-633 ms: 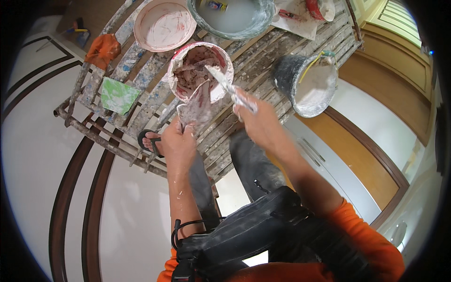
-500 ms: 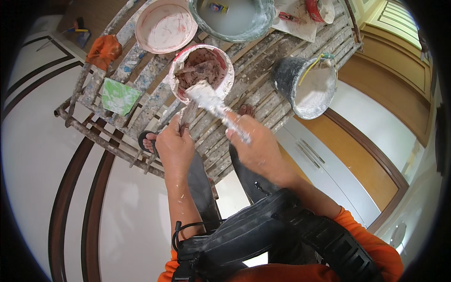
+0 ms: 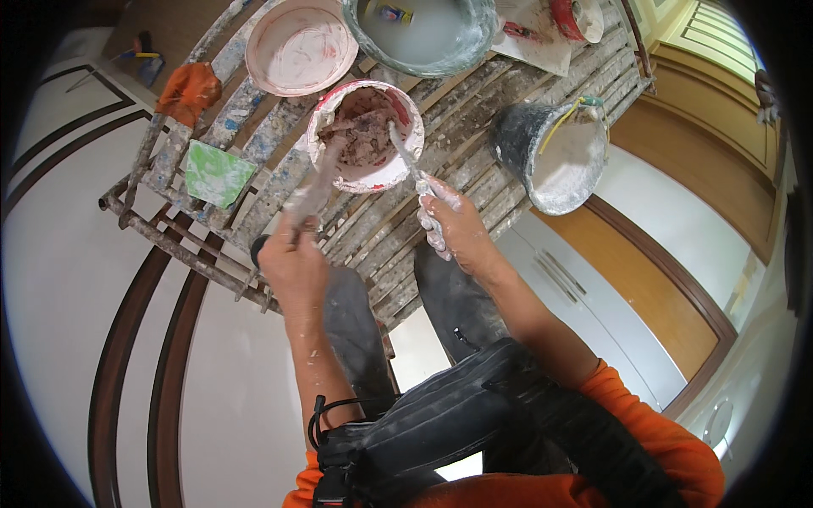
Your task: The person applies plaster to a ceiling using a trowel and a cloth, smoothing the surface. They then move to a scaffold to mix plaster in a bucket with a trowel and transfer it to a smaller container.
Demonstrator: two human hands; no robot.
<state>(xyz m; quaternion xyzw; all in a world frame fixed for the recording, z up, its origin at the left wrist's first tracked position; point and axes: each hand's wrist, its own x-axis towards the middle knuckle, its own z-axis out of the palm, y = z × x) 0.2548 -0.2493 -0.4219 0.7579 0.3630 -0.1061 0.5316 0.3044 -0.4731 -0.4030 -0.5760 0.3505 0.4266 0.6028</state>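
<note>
A white bucket (image 3: 407,161) with a red inner wall holds thick pinkish-brown paste (image 3: 366,127). My left hand (image 3: 294,267) is closed around the grip of a blurred flat scraper (image 3: 320,186), whose far end reaches over the bucket's left side. In my right hand (image 3: 457,224) is a putty knife (image 3: 404,150), its handle caked with white. The putty knife's blade dips in over the bucket's right rim, by the paste. Motion blurs the left scraper, so its exact shape cannot be made out.
Splattered slats form the platform (image 3: 457,127) under my feet. Behind the bucket are a pale pink basin (image 3: 296,51) and a tub of cloudy water (image 3: 423,42). A black bucket (image 3: 525,161) stands at right. Left lie an orange cloth (image 3: 188,91) and a green-white sheet (image 3: 216,173).
My hands have moved apart, and the two tools no longer cross. The putty knife has swung from the bucket's near rim to its right side. The left scraper now reaches over the bucket.
</note>
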